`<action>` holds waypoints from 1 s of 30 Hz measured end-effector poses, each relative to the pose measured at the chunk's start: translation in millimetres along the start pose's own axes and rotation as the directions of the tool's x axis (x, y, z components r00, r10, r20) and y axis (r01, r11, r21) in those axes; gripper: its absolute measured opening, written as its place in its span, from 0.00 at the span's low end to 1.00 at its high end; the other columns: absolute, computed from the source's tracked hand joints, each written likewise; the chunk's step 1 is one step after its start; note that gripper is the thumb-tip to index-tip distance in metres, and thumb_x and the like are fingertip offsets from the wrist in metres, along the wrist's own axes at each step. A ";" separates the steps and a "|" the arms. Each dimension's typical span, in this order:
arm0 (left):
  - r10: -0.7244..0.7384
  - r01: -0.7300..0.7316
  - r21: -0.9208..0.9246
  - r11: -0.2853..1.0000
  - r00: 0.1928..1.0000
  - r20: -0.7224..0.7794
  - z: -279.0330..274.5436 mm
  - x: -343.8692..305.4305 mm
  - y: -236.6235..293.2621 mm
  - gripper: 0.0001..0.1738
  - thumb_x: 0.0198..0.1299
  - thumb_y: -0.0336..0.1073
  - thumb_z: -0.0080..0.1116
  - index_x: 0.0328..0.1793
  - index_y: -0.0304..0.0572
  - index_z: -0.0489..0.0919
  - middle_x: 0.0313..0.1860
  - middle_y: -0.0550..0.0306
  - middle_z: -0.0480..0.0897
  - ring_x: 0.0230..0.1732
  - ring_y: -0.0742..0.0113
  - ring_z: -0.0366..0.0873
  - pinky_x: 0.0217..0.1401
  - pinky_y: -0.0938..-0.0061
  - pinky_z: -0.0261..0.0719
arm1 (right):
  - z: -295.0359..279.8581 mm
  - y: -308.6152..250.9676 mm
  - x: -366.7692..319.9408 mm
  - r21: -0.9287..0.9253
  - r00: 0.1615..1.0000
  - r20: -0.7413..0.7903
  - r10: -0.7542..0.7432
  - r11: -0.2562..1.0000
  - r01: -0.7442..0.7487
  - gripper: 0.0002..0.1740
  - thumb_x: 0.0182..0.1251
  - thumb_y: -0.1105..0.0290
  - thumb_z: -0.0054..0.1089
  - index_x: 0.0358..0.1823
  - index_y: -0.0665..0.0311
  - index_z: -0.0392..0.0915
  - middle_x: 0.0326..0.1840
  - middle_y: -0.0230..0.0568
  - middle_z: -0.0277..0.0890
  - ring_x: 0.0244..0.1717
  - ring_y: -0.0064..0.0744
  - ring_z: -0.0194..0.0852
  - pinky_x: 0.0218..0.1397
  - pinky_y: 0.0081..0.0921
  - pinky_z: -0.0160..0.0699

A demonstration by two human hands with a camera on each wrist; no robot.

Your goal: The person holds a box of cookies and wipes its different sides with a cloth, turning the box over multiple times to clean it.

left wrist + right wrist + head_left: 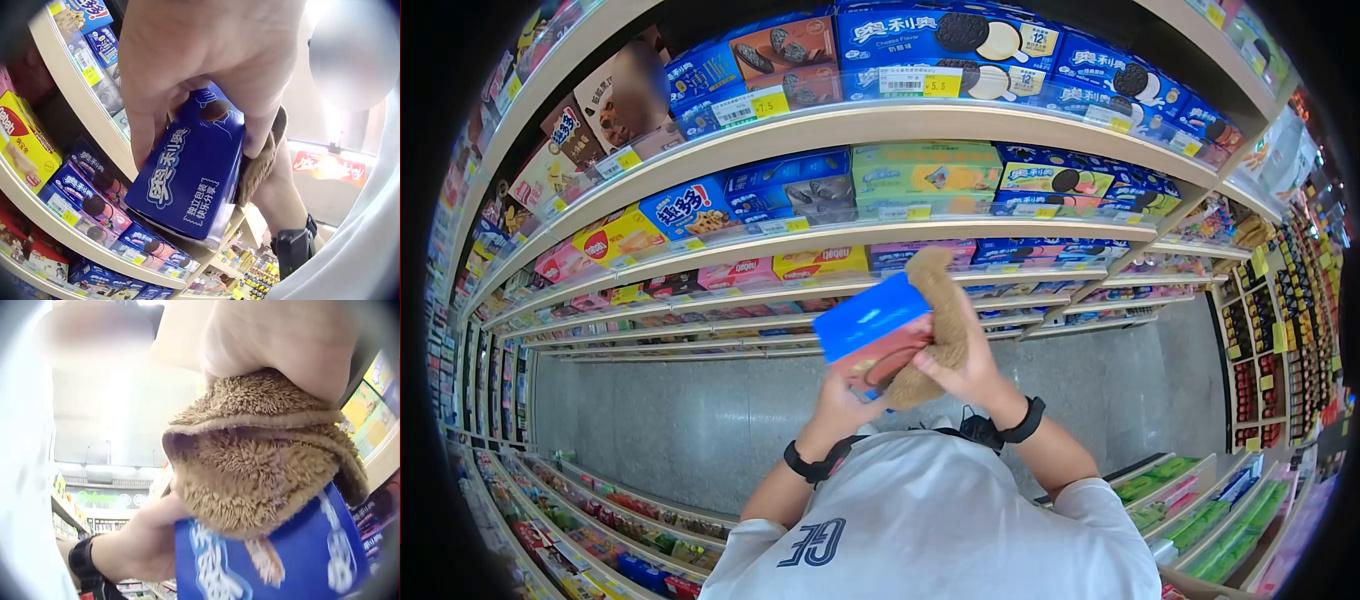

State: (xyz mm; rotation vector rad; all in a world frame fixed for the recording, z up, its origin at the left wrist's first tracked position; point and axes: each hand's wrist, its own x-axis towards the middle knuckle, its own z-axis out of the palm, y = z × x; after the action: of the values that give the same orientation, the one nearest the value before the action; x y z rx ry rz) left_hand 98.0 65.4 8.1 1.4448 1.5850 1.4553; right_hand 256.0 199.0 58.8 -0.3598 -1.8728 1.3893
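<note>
My left hand (840, 408) grips a blue Oreo cookie box (870, 318) with a reddish-brown picture panel, holding it in front of my chest. In the left wrist view, thumb and fingers straddle the box (187, 169) from both sides. A fuzzy brown cloth (945, 315) is bunched in my right hand (975, 370) and lies against the box's right side. Seen from the right wrist, the cloth (256, 456) hangs folded beneath the right hand (281, 347) and covers part of the box (306, 562).
Ahead, a shelf (830, 125) carries rows of cookie boxes behind a clear lip with price tags. Lower shelves hold pink and yellow boxes (820, 263). Grey floor (700, 390) runs below, and more stocked shelves (630, 520) stand behind me.
</note>
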 end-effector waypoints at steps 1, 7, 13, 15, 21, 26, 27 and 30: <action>0.045 -0.049 -0.063 0.997 0.997 -0.056 -0.1 1.2 -3.1 0.37 0.43 0.33 0.74 0.61 0.35 0.69 0.53 0.51 0.79 0.54 0.66 0.77 0.57 0.69 0.74 | 1.3 6.3 -1.6 -0.223 0.992 0.045 -0.121 0.966 0.128 0.44 0.56 0.61 0.68 0.69 0.73 0.55 0.75 0.57 0.46 0.72 0.47 0.52 0.72 0.38 0.53; -0.106 0.055 -0.321 0.946 0.984 -0.143 -14.9 1.7 8.7 0.32 0.46 0.30 0.71 0.58 0.34 0.71 0.52 0.52 0.78 0.54 0.65 0.77 0.57 0.69 0.74 | -1.5 27.2 -13.9 -0.332 0.989 0.130 -0.066 0.937 0.106 0.35 0.62 0.62 0.60 0.66 0.73 0.59 0.75 0.59 0.47 0.74 0.50 0.49 0.72 0.38 0.51; -0.081 0.073 -0.283 0.956 0.997 -0.016 2.3 -4.3 3.2 0.31 0.45 0.31 0.72 0.57 0.35 0.72 0.52 0.53 0.79 0.53 0.64 0.77 0.57 0.69 0.74 | -0.1 3.6 -3.7 0.203 0.968 0.052 0.245 0.947 -0.251 0.30 0.66 0.63 0.56 0.65 0.72 0.61 0.61 0.49 0.68 0.62 0.39 0.66 0.64 0.31 0.61; -0.049 0.040 -0.253 0.967 0.998 -0.032 0.1 -5.6 -1.4 0.31 0.46 0.30 0.71 0.58 0.35 0.71 0.52 0.53 0.79 0.53 0.65 0.77 0.56 0.69 0.74 | 1.9 1.4 -4.5 0.102 0.977 0.090 0.192 0.974 -0.201 0.31 0.65 0.64 0.58 0.65 0.72 0.61 0.62 0.52 0.67 0.63 0.43 0.66 0.65 0.34 0.61; -0.043 -0.002 -0.231 0.973 0.982 -0.186 -19.8 -8.8 1.4 0.34 0.48 0.28 0.69 0.61 0.33 0.67 0.55 0.52 0.76 0.53 0.65 0.77 0.57 0.69 0.74 | -0.6 29.7 -19.9 -0.241 0.960 0.279 0.033 0.970 0.037 0.32 0.64 0.65 0.58 0.65 0.72 0.61 0.63 0.58 0.66 0.64 0.53 0.65 0.66 0.38 0.62; -0.108 0.069 -0.285 0.956 0.986 -0.126 -19.7 -9.1 -4.4 0.34 0.48 0.28 0.70 0.61 0.33 0.67 0.54 0.50 0.77 0.54 0.65 0.76 0.58 0.69 0.73 | -5.3 4.0 -8.4 -0.217 0.963 0.250 0.106 0.975 -0.051 0.30 0.65 0.65 0.57 0.64 0.72 0.62 0.60 0.58 0.68 0.61 0.52 0.68 0.64 0.37 0.63; -0.120 0.103 -0.230 0.968 0.991 -0.061 -17.8 -9.2 -8.1 0.34 0.47 0.29 0.71 0.61 0.33 0.67 0.54 0.51 0.77 0.55 0.65 0.76 0.58 0.69 0.73 | -6.5 -2.9 -1.9 -0.187 0.975 0.196 0.100 0.980 -0.063 0.29 0.65 0.65 0.57 0.64 0.72 0.63 0.59 0.58 0.69 0.60 0.51 0.69 0.64 0.37 0.64; -0.040 0.052 -0.199 0.979 0.997 0.064 -12.5 -3.5 -11.0 0.36 0.45 0.30 0.73 0.62 0.36 0.68 0.55 0.54 0.77 0.56 0.65 0.76 0.59 0.69 0.73 | -5.6 -16.3 7.2 0.035 0.975 0.150 0.163 0.985 -0.170 0.29 0.65 0.63 0.57 0.62 0.73 0.65 0.59 0.59 0.69 0.62 0.53 0.67 0.65 0.38 0.62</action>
State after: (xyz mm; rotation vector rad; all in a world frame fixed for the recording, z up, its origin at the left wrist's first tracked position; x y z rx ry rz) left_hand 84.0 59.6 0.3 1.3139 1.3833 1.4853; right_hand 258.5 201.3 77.1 -0.4080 -1.9608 1.6087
